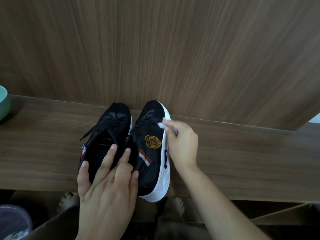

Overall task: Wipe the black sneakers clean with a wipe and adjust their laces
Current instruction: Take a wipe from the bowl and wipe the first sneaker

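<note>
Two black sneakers with thick white soles stand side by side on a wooden shelf [242, 153], toes against the wall panel. My left hand [107, 181] holds both at their heels, fingers reaching into the left sneaker [109, 125] and gripping the collar of the right sneaker [150, 153]. The left shoe's black laces trail loose to the left. My right hand [181, 144] pinches a small white wipe [163, 122] against the upper outer side of the right sneaker, near its sole edge. A yellow badge and red-white stripes mark that shoe's side.
A green bowl [3, 103] sits at the shelf's far left edge. A wood-grain wall panel [155, 49] rises right behind the shoes. Below the shelf I see my bare feet [176, 205] and a bin with a plastic liner [12, 222] at lower left.
</note>
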A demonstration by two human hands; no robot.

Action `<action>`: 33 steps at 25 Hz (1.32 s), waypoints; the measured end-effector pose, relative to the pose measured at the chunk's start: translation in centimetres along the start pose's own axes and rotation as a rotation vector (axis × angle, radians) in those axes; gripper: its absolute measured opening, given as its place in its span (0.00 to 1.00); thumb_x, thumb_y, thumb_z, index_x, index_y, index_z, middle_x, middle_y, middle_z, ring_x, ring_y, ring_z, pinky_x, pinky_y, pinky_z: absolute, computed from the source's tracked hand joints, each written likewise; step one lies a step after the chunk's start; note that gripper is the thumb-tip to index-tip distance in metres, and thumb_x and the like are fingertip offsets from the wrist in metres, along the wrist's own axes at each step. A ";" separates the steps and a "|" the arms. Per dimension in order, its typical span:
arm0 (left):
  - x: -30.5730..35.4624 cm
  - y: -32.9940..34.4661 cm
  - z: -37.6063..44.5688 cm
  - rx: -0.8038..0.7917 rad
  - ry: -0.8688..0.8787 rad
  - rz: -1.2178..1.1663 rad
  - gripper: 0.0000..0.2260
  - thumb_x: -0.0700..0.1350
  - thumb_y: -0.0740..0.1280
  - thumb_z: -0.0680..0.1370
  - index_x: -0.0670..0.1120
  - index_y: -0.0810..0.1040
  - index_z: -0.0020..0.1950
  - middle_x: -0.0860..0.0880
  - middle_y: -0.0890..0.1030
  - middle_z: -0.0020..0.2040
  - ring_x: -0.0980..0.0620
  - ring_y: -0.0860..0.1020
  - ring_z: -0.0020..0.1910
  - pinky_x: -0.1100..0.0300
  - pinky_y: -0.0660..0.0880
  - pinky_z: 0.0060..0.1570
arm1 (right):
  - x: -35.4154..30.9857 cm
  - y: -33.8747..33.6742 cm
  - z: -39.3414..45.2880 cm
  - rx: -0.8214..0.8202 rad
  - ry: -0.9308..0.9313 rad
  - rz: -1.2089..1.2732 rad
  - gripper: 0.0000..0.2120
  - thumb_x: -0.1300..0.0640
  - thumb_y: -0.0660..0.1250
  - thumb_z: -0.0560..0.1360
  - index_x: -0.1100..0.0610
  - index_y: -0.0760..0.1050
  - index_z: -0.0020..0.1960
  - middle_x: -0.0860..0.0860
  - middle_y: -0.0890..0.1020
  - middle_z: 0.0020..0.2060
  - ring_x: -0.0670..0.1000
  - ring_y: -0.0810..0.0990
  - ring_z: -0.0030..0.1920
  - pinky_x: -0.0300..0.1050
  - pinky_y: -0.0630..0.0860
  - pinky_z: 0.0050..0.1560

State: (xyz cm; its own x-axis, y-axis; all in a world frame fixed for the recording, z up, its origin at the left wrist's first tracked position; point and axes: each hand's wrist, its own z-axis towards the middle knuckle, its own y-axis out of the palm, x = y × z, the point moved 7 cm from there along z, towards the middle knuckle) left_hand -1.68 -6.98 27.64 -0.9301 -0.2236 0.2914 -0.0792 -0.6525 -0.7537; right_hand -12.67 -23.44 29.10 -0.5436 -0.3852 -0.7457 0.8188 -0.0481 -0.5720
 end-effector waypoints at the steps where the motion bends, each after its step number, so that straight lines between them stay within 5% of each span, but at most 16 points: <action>1: 0.1 0.0 0.0 -0.012 0.002 0.002 0.14 0.49 0.54 0.77 0.46 0.77 0.42 0.52 0.83 0.54 0.55 0.65 0.68 0.42 0.52 0.69 | 0.1 -0.8 -2.7 -0.025 0.007 0.008 0.12 0.61 0.67 0.76 0.48 0.82 0.55 0.37 0.80 0.50 0.30 0.76 0.47 0.18 0.65 0.48; 6: 0.1 0.0 -0.2 -0.082 0.002 -0.002 0.17 0.49 0.53 0.77 0.43 0.79 0.50 0.50 0.83 0.54 0.51 0.67 0.69 0.35 0.56 0.68 | 0.4 -2.7 -11.4 -0.095 0.094 0.129 0.14 0.63 0.71 0.72 0.45 0.84 0.49 0.34 0.81 0.48 0.32 0.76 0.53 0.25 0.71 0.53; 14: 0.1 0.3 -0.2 -0.114 -0.031 0.010 0.15 0.51 0.52 0.78 0.46 0.76 0.45 0.52 0.82 0.57 0.54 0.62 0.71 0.39 0.50 0.71 | 0.2 -1.7 -6.7 -0.021 0.110 0.166 0.11 0.63 0.69 0.74 0.48 0.83 0.50 0.41 0.83 0.47 0.28 0.75 0.47 0.21 0.69 0.46; 17: 0.0 0.2 -0.2 -0.096 -0.025 0.019 0.16 0.50 0.52 0.78 0.45 0.77 0.47 0.51 0.82 0.57 0.53 0.63 0.71 0.41 0.49 0.70 | -1.2 -2.6 -10.4 -0.036 -0.073 0.035 0.15 0.64 0.72 0.71 0.44 0.82 0.48 0.35 0.81 0.47 0.29 0.76 0.50 0.23 0.70 0.52; 22: 0.1 0.2 -0.3 -0.094 -0.015 0.034 0.13 0.50 0.54 0.78 0.47 0.75 0.43 0.51 0.81 0.58 0.53 0.63 0.71 0.44 0.46 0.71 | -3.7 -2.0 -12.0 0.041 -0.459 -0.162 0.10 0.65 0.70 0.68 0.52 0.83 0.45 0.46 0.84 0.50 0.42 0.82 0.52 0.33 0.77 0.51; 24: 0.0 0.2 -0.3 -0.093 -0.030 0.039 0.14 0.50 0.53 0.78 0.47 0.76 0.43 0.52 0.81 0.58 0.54 0.62 0.71 0.44 0.45 0.71 | -3.0 -1.6 -9.0 0.054 -0.339 -0.070 0.10 0.65 0.70 0.69 0.52 0.83 0.45 0.46 0.85 0.49 0.42 0.82 0.51 0.33 0.76 0.53; 28: 0.2 0.2 -0.2 -0.094 -0.036 0.035 0.15 0.51 0.52 0.79 0.48 0.76 0.42 0.53 0.81 0.58 0.55 0.62 0.71 0.44 0.45 0.71 | 0.0 -2.0 -5.9 -0.045 0.152 0.122 0.09 0.59 0.70 0.73 0.46 0.82 0.47 0.39 0.81 0.36 0.39 0.78 0.33 0.31 0.71 0.36; 33: 0.3 0.1 0.0 -0.094 -0.021 0.017 0.14 0.50 0.54 0.79 0.46 0.76 0.43 0.51 0.82 0.57 0.54 0.62 0.71 0.43 0.44 0.71 | -3.0 -3.7 -11.2 -0.083 -0.171 -0.202 0.11 0.64 0.74 0.68 0.48 0.83 0.43 0.43 0.85 0.44 0.38 0.80 0.36 0.25 0.73 0.38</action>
State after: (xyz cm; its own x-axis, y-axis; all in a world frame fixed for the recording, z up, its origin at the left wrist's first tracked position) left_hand -2.02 -7.14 27.62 -0.9241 -0.2497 0.2892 -0.0975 -0.5776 -0.8105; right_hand -16.16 -11.76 29.64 -0.6497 -0.5256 -0.5491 0.6751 -0.0671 -0.7347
